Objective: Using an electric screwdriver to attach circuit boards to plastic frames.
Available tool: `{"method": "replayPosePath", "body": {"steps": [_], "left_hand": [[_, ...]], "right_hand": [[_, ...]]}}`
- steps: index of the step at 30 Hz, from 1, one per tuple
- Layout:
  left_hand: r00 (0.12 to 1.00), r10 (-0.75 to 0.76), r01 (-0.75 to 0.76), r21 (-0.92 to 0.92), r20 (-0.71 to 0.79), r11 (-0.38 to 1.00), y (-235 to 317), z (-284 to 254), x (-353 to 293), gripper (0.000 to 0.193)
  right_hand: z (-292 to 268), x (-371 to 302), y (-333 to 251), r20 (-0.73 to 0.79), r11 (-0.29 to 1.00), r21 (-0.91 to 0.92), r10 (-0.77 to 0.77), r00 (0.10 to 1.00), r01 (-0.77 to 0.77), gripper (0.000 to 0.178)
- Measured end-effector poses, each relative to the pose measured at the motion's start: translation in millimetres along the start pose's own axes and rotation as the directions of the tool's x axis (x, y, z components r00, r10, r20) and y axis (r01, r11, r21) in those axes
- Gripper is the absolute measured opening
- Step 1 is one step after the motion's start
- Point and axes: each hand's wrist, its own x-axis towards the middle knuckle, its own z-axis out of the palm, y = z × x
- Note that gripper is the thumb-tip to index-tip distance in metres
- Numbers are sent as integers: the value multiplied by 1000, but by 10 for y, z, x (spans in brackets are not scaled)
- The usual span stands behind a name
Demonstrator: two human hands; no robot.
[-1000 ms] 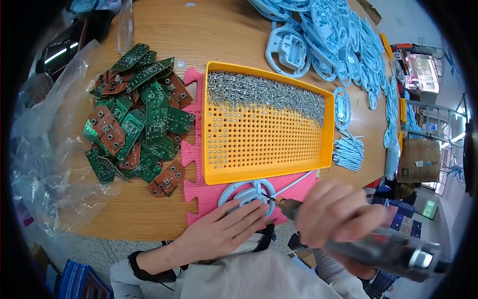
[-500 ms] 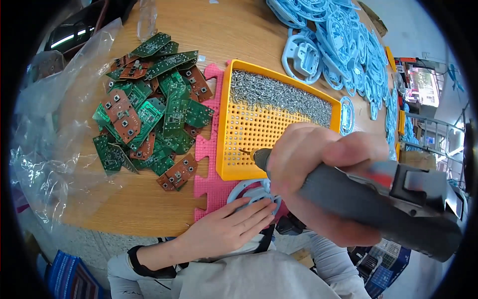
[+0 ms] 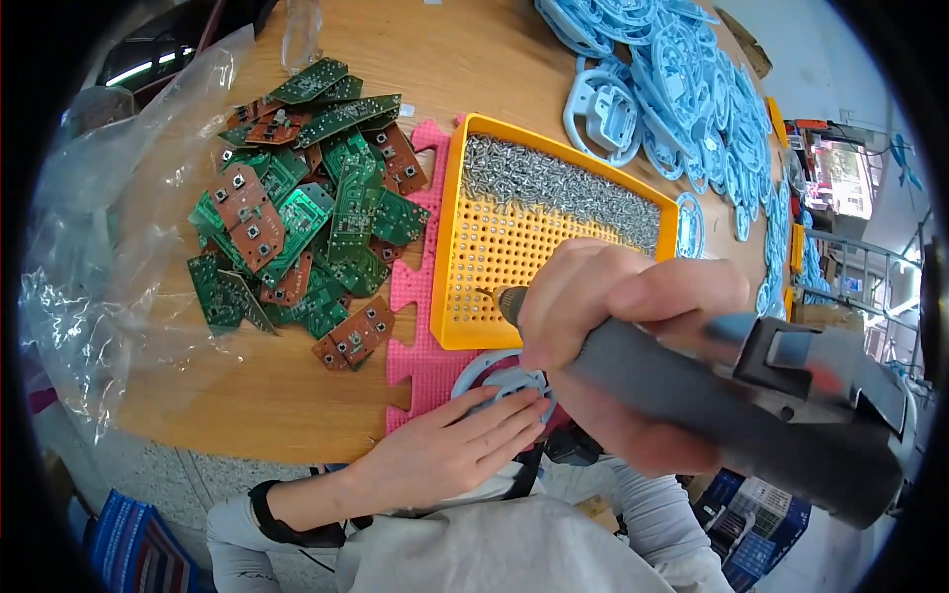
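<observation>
My right hand (image 3: 633,296) is wrapped round a dark grey power screwdriver (image 3: 682,381). Its bit points left, over the holed part of a yellow tray (image 3: 450,227). Small silver screws (image 3: 559,188) fill the tray's far half. Below the tray, my left hand (image 3: 445,450) lies flat, fingers stretched out on a light blue plastic housing (image 3: 502,378). That housing rests on a pink foam mat (image 3: 413,361), partly covered by my fingers. Whether a screw sits on the bit is too small to tell.
Green and brown circuit boards (image 3: 341,217) lie heaped on the wooden table (image 3: 247,415), left of the tray. A clear plastic bag (image 3: 109,277) spreads along the left edge. Many light blue housings (image 3: 682,89) are piled at the far right. Blue boxes (image 3: 138,544) stand below the table.
My right hand and the screwdriver have shifted slightly left, and the tool's rear end has dropped a little. My left hand stays on the housing. The view has moved slightly.
</observation>
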Motion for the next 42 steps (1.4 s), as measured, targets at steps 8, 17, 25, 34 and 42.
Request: {"method": "replayPosePath", "body": {"steps": [8, 17, 25, 34, 42], "left_hand": [[999, -39, 39, -33, -5, 999, 47, 54, -5, 44], [997, -70, 71, -19, 22, 997, 88, 38, 96, 43], [996, -86, 86, 3, -10, 996, 94, 49, 87, 40], [997, -82, 82, -19, 5, 996, 81, 18, 85, 39], [996, -85, 84, -29, -17, 996, 74, 53, 69, 39]], "right_hand": [[-135, -152, -437, -123, 996, -71, -59, 991, 51, 62], [-183, -886, -831, -207, 998, 54, -4, 978, 16, 15], [-29, -1051, -786, -272, 1000, 4, -24, 962, 26, 12], [-90, -979, -818, -132, 999, 2, 41, 990, -41, 13], [-52, -1020, -739, -101, 1000, 26, 17, 995, -14, 15]]}}
